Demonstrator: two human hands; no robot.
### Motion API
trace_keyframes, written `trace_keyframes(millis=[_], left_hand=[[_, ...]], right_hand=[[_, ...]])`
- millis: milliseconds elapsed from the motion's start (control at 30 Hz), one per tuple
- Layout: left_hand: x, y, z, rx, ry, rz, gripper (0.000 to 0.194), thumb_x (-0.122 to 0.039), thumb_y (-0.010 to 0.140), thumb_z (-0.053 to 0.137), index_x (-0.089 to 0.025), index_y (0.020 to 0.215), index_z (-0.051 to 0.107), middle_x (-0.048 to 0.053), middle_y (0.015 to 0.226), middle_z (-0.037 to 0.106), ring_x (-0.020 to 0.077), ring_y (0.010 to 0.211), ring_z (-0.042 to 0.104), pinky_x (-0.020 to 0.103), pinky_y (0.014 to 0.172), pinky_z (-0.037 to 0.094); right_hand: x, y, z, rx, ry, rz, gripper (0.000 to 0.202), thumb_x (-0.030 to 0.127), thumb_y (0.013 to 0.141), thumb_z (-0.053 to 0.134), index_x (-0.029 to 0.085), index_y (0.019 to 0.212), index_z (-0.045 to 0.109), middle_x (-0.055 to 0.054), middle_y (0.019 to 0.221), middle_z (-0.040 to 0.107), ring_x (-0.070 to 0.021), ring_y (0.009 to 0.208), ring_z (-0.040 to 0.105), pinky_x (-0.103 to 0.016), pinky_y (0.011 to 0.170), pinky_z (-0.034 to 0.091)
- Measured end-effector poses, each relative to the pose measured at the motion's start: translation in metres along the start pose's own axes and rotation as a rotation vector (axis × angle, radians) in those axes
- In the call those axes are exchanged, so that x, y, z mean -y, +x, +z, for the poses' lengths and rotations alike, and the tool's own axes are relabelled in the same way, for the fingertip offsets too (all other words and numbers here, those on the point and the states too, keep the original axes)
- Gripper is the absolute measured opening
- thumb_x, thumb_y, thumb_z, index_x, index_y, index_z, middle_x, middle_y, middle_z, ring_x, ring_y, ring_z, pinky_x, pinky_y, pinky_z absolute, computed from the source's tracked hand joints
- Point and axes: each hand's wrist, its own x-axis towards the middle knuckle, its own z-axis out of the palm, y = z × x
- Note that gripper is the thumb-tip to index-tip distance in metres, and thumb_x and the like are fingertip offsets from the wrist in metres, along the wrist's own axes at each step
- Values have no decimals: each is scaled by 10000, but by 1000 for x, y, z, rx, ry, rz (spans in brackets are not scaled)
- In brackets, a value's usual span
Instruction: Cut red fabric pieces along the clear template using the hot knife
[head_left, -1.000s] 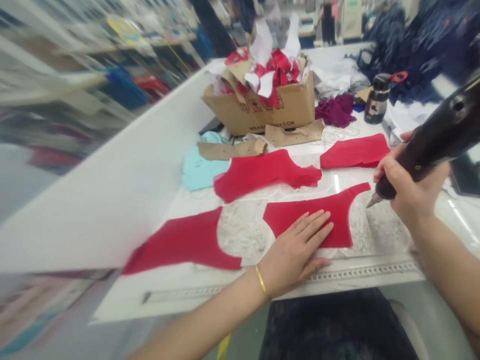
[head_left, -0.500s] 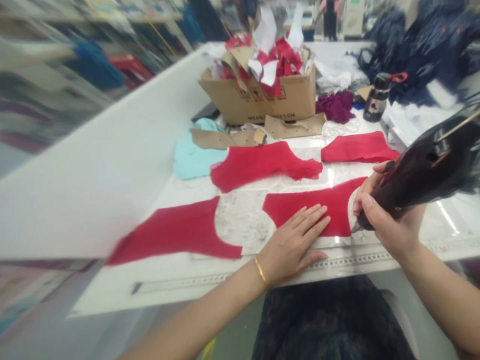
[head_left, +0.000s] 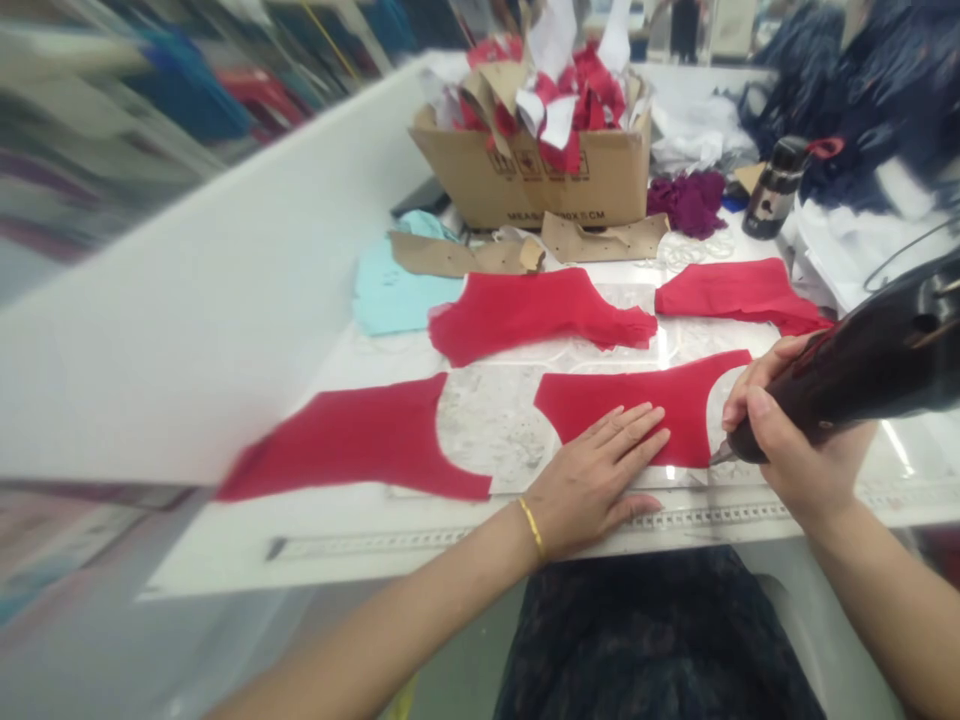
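My left hand (head_left: 596, 480) lies flat on a red fabric piece (head_left: 637, 395), its fingers spread a little and its thumb near the ruler strip. In my right hand (head_left: 787, 430) is a black handheld tool (head_left: 870, 365), whose thin metal tip touches or nearly touches the lower right corner of that piece. Another red piece (head_left: 367, 440) with a curved right edge lies to the left. Behind are a ragged-ended red piece (head_left: 532, 310) and a further one (head_left: 735, 290) at the right.
A cardboard box (head_left: 540, 180) full of scraps stands at the back. Beside it are purple cloth (head_left: 686, 205), a black bottle (head_left: 776, 190) and dark fabric heaps (head_left: 862, 110). Light-blue cloth (head_left: 397, 290) lies left. A ruler strip (head_left: 375, 543) follows the front edge.
The camera view has shifted slightly, so most things appear a little higher and to the right. Both hands keep nearly the same places, with the tool tip still by the corner.
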Motion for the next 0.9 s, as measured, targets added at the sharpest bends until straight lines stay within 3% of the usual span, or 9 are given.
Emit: trace_keyframes(millis=[133,300,467,567,700,900], left_hand=[[12,-11,-13,-59,-10,-57,415,-238,1050,436,-88,1435,482,155,1446,539,258,1397,482,437,1155,465],[32,-36,-27,-90,-4,-88,647,25,913,393,-171,1530,396,123,1383,596,226,1352,535,412,1132,499],[38,-46,-24,-156,-31,-52,513,39,901,411,-141,1364,539,102,1290,661,195,1293,586,367,1087,543],[38,-46,-19,-197,-58,-63,449,44,894,394,-122,1259,597,104,1286,663,185,1294,584,359,1077,551],[38,-45,-16,-226,-75,-83,403,35,897,380,-111,1169,638,105,1258,677,187,1278,596,361,1058,564],[36,-44,-16,-259,-132,-91,353,42,898,408,-56,1157,627,141,1237,676,240,1237,617,383,1036,576]], right_hand=[[7,1,1,18,133,5,284,86,850,635,212,1072,510,40,717,573,-129,571,585,-284,521,511],[16,3,7,35,216,10,324,81,872,627,208,1142,504,40,705,570,-136,576,588,-295,527,505],[13,1,34,68,232,-10,318,77,850,640,214,1114,528,21,731,549,-137,563,574,-300,498,515],[8,-4,54,106,205,-28,314,97,847,639,223,1106,515,7,788,549,-152,617,600,-337,572,559],[6,-7,79,104,169,-67,309,108,831,629,224,1082,491,6,774,529,-196,692,656,-369,613,568],[7,-7,100,162,195,-115,216,78,838,580,217,979,494,9,759,495,-172,670,643,-363,618,580]])
